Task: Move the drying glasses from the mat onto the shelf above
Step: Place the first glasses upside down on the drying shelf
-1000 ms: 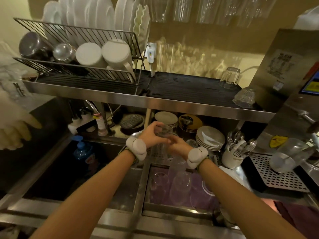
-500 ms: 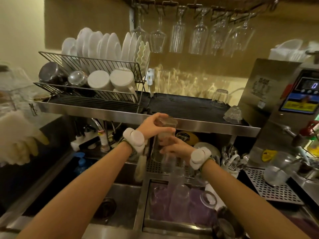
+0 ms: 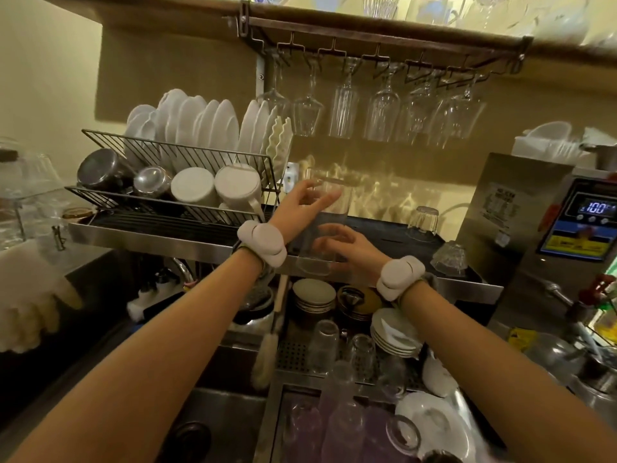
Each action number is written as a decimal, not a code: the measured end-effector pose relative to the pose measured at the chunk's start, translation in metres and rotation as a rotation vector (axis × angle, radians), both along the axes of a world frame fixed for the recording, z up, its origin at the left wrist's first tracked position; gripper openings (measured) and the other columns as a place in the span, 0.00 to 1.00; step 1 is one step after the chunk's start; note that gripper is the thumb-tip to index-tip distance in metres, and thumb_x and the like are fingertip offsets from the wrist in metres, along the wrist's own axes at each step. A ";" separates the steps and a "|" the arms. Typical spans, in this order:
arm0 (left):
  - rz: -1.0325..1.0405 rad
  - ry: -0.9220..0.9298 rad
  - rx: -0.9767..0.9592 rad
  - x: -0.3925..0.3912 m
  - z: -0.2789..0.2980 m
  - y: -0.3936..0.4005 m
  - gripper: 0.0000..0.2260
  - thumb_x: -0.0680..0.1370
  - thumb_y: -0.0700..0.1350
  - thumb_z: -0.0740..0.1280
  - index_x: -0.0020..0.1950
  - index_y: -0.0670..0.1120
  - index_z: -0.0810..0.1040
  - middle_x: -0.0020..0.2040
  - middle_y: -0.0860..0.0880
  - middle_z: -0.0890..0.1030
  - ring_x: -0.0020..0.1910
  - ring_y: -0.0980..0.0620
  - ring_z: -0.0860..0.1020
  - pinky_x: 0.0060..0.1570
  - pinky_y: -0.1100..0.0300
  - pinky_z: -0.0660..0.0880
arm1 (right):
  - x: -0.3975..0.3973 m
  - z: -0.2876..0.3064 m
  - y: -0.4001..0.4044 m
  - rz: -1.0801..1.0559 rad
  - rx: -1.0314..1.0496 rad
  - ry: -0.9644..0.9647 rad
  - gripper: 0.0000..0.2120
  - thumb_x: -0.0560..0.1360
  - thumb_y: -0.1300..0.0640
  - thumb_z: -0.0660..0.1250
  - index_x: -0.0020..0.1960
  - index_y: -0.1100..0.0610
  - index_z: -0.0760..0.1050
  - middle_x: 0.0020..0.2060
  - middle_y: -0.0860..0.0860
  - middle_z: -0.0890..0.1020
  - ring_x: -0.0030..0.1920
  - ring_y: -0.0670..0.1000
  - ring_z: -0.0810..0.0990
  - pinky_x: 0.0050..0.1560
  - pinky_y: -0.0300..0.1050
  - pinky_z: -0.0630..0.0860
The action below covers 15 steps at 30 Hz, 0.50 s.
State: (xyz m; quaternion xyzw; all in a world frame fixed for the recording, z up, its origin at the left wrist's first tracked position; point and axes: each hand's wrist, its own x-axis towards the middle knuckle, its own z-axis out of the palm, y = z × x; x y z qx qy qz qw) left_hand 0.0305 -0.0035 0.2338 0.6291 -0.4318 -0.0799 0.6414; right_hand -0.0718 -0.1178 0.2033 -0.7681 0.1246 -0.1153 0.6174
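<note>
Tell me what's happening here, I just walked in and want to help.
A person is putting away dried glasses. Both hands hold one tall clear glass, left hand near its top, right hand lower down, at the steel shelf. Two glasses already sit upside down there; more wait on the purple mat.

Around your work area: dishes, stemware, a machine

White plates stand in the wire rack left of your hands; wine glasses hang overhead, a steel machine with a lit display sits to your right, saucers stacked below.
</note>
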 end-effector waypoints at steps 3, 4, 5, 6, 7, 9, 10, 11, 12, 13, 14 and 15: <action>0.038 0.025 0.018 0.011 -0.001 -0.011 0.20 0.77 0.56 0.61 0.65 0.47 0.72 0.59 0.48 0.78 0.59 0.52 0.75 0.56 0.61 0.70 | 0.011 0.014 -0.015 -0.082 -0.057 0.000 0.18 0.75 0.56 0.67 0.64 0.53 0.71 0.62 0.55 0.77 0.62 0.54 0.76 0.57 0.52 0.77; 0.053 0.036 0.028 0.016 -0.004 -0.015 0.19 0.78 0.55 0.60 0.64 0.46 0.73 0.57 0.48 0.78 0.57 0.52 0.76 0.54 0.62 0.70 | 0.017 0.018 -0.021 -0.111 -0.047 -0.005 0.18 0.74 0.56 0.69 0.62 0.51 0.71 0.63 0.54 0.77 0.62 0.53 0.76 0.55 0.50 0.78; 0.066 0.039 0.045 0.019 -0.009 -0.016 0.18 0.79 0.54 0.60 0.63 0.45 0.74 0.55 0.48 0.79 0.54 0.53 0.76 0.53 0.62 0.70 | 0.018 0.019 -0.025 -0.142 -0.041 -0.009 0.19 0.73 0.55 0.70 0.62 0.51 0.71 0.63 0.53 0.76 0.61 0.53 0.77 0.53 0.48 0.78; 0.082 0.039 0.063 0.026 -0.012 -0.023 0.17 0.79 0.52 0.60 0.63 0.44 0.74 0.54 0.48 0.79 0.51 0.53 0.76 0.51 0.62 0.71 | 0.028 0.021 -0.034 -0.169 -0.044 -0.013 0.22 0.72 0.55 0.71 0.63 0.51 0.71 0.62 0.53 0.76 0.60 0.53 0.77 0.52 0.46 0.78; 0.090 0.046 0.079 0.034 -0.017 -0.029 0.15 0.79 0.50 0.60 0.62 0.44 0.75 0.53 0.46 0.79 0.48 0.54 0.77 0.49 0.63 0.72 | 0.037 0.021 -0.043 -0.187 -0.054 -0.015 0.24 0.71 0.55 0.72 0.65 0.52 0.70 0.62 0.53 0.76 0.60 0.53 0.77 0.52 0.47 0.78; 0.092 0.084 0.090 0.043 -0.026 -0.034 0.13 0.79 0.45 0.61 0.60 0.41 0.76 0.50 0.45 0.79 0.40 0.56 0.78 0.40 0.68 0.73 | 0.048 0.021 -0.053 -0.211 -0.084 -0.015 0.26 0.70 0.54 0.73 0.66 0.53 0.69 0.61 0.54 0.77 0.61 0.54 0.77 0.57 0.51 0.77; 0.097 0.109 0.091 0.048 -0.029 -0.038 0.13 0.79 0.44 0.61 0.59 0.40 0.76 0.46 0.46 0.80 0.38 0.56 0.78 0.35 0.70 0.73 | 0.055 0.019 -0.059 -0.225 -0.085 -0.011 0.27 0.70 0.54 0.73 0.67 0.53 0.69 0.61 0.54 0.77 0.60 0.54 0.77 0.59 0.52 0.77; 0.110 0.124 0.090 0.054 -0.033 -0.044 0.12 0.79 0.43 0.61 0.58 0.37 0.76 0.42 0.47 0.79 0.35 0.57 0.77 0.32 0.72 0.72 | 0.063 0.017 -0.066 -0.241 -0.081 -0.011 0.27 0.70 0.54 0.73 0.67 0.54 0.69 0.60 0.54 0.77 0.60 0.54 0.77 0.60 0.53 0.76; 0.124 0.133 0.086 0.059 -0.037 -0.049 0.12 0.79 0.42 0.61 0.56 0.36 0.77 0.39 0.47 0.79 0.33 0.58 0.77 0.29 0.74 0.71 | 0.070 0.014 -0.073 -0.254 -0.070 -0.016 0.28 0.70 0.54 0.73 0.67 0.54 0.69 0.60 0.54 0.77 0.58 0.53 0.77 0.59 0.52 0.76; 0.144 0.134 0.082 0.061 -0.041 -0.049 0.11 0.79 0.40 0.60 0.55 0.35 0.78 0.37 0.47 0.78 0.31 0.59 0.76 0.28 0.75 0.70 | 0.074 0.011 -0.074 -0.265 -0.064 -0.024 0.28 0.69 0.54 0.74 0.66 0.54 0.69 0.60 0.54 0.78 0.57 0.52 0.77 0.57 0.50 0.77; 0.160 0.138 0.079 0.065 -0.044 -0.053 0.11 0.79 0.40 0.60 0.54 0.35 0.78 0.35 0.48 0.77 0.30 0.59 0.76 0.27 0.75 0.70 | 0.080 0.009 -0.078 -0.279 -0.058 -0.032 0.27 0.69 0.54 0.74 0.66 0.54 0.69 0.60 0.54 0.78 0.56 0.52 0.77 0.53 0.48 0.76; 0.177 0.140 0.077 0.068 -0.048 -0.059 0.11 0.79 0.39 0.60 0.53 0.35 0.78 0.34 0.48 0.77 0.29 0.59 0.75 0.27 0.74 0.69 | 0.087 0.006 -0.084 -0.292 -0.057 -0.039 0.27 0.69 0.54 0.74 0.65 0.54 0.69 0.60 0.54 0.78 0.56 0.52 0.78 0.51 0.46 0.76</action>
